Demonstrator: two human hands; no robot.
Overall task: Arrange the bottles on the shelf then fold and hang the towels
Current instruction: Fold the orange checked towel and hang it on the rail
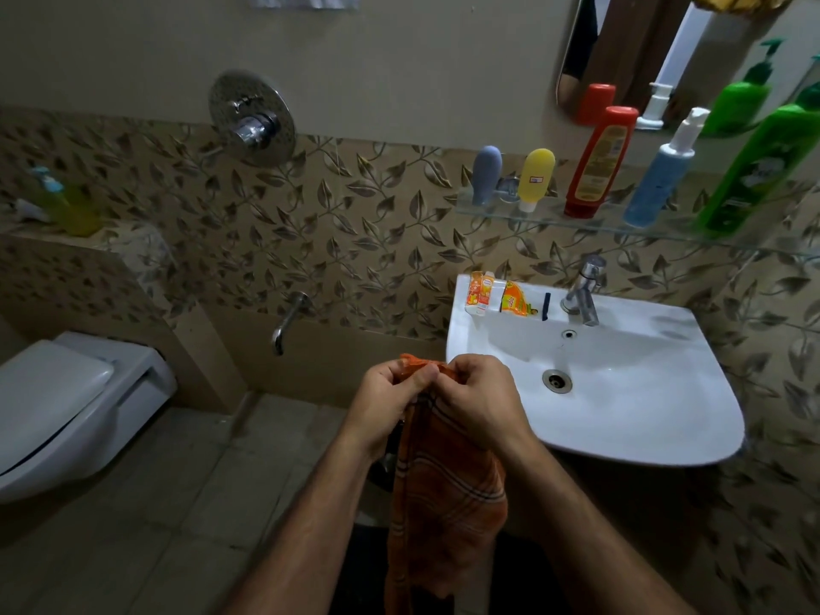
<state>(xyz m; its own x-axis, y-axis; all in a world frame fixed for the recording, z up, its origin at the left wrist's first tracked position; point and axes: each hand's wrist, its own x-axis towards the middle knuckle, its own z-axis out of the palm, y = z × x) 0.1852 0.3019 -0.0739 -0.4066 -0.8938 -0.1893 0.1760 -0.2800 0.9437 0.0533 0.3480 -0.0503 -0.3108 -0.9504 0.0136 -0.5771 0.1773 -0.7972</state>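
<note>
An orange checked towel (443, 494) hangs down in front of me. My left hand (386, 401) and my right hand (479, 397) pinch its top edge close together, just left of the sink. On the glass shelf (554, 215) stand several bottles in a row: a grey one (486, 175), a yellow one (536, 177), a red one (600, 164), a blue pump bottle (661, 179) and a green one (758, 170).
A white sink (621, 392) with a tap (583, 290) and small packets (501, 297) on its rim is at right. A toilet (66, 406) stands at left. A shower valve (252, 117) and spout (290, 319) are on the tiled wall. A mirror (621, 46) hangs above the shelf.
</note>
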